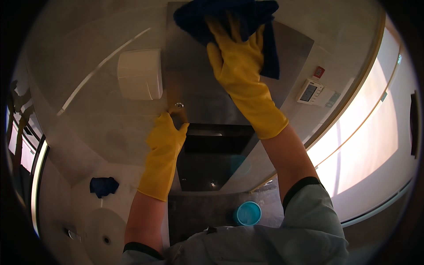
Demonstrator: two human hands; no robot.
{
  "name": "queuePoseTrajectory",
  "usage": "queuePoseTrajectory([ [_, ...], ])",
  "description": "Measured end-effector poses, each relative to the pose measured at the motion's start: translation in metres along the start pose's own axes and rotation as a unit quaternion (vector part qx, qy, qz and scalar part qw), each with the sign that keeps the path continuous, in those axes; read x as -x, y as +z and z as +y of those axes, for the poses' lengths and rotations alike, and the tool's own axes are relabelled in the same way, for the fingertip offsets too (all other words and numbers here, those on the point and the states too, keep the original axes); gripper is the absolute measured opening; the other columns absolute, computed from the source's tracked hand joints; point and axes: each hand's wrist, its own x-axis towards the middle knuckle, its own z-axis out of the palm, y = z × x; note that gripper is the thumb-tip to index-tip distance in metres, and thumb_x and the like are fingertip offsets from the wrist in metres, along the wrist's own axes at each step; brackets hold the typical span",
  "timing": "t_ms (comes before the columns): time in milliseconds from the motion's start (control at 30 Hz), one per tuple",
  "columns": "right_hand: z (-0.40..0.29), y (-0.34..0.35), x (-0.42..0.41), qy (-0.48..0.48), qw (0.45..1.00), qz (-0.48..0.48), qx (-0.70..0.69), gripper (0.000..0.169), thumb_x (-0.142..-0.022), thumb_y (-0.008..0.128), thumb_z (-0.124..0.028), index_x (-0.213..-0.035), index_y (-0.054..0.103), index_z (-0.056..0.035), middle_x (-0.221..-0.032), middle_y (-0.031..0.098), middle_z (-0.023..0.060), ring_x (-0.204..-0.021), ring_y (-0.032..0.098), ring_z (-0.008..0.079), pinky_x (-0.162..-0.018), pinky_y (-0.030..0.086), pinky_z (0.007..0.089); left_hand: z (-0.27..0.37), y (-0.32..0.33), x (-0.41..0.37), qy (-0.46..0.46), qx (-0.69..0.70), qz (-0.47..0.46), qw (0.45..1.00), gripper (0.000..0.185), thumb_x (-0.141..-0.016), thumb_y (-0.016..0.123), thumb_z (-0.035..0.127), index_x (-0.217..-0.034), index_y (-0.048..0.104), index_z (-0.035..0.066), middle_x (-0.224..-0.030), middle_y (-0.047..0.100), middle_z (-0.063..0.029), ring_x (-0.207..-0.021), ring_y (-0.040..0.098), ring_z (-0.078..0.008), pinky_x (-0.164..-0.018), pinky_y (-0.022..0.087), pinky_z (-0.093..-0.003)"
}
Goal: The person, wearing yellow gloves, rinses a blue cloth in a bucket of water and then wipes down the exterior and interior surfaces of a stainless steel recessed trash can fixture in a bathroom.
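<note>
My right hand (243, 63), in a yellow rubber glove, holds a dark blue cloth (195, 20) against the upper part of a stainless steel wall panel (202, 89). Its fingers are spread over the cloth, and a fold hangs down on the right. My left hand (165, 142), gloved alike, rests at the panel's lower left edge, just below a round key lock (179, 105). Thumb and fingers there are apart, with nothing seen between them. Below the lock the panel has a dark recessed opening (215, 144).
A white wall-mounted dispenser (140, 74) is left of the panel. On the right wall sits a thermostat (309, 91). A washbasin (96, 228) with a second dark blue cloth (103, 186) beside it lies lower left. A turquoise bucket (247, 213) stands on the floor.
</note>
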Motion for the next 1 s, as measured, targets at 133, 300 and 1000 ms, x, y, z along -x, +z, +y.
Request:
queuePoseTrajectory([
  [133,-0.04,0.025,0.145,0.086,0.959,-0.203,-0.178,0.056,-0.09,0.071,-0.022,-0.142,0.056,-0.0091,-0.148,0.05,0.0149,-0.139,0.044,0.0355,-0.121,0.027,0.0544,0.005,-0.001,-0.005,0.013,0.052,-0.022,0.998,0.061,-0.084,0.08,0.04,-0.129,0.057,0.005,-0.132,0.063,-0.0161,-0.117,0.065,-0.0347,-0.096,0.053,-0.0434],
  [300,-0.029,-0.008,0.156,0.02,0.976,-0.204,-0.071,0.056,-0.091,0.071,-0.026,-0.142,0.053,-0.0076,-0.145,0.051,0.0136,-0.135,0.049,0.0378,-0.122,0.029,0.0487,-0.004,-0.013,-0.005,-0.014,0.011,-0.022,1.0,0.06,-0.087,0.078,0.036,-0.133,0.055,0.005,-0.13,0.063,-0.0169,-0.121,0.063,-0.0341,-0.097,0.053,-0.0447],
  [1000,0.084,-0.024,0.053,0.201,0.958,0.168,0.113,0.04,-0.096,0.067,-0.017,-0.13,0.061,0.0033,-0.124,0.064,0.0266,-0.12,0.059,0.046,-0.111,0.04,0.0535,0.005,-0.002,-0.001,-0.02,0.03,-0.016,0.999,0.059,-0.088,0.075,0.036,-0.133,0.055,0.004,-0.135,0.059,-0.0168,-0.126,0.059,-0.0322,-0.102,0.049,-0.0431],
])
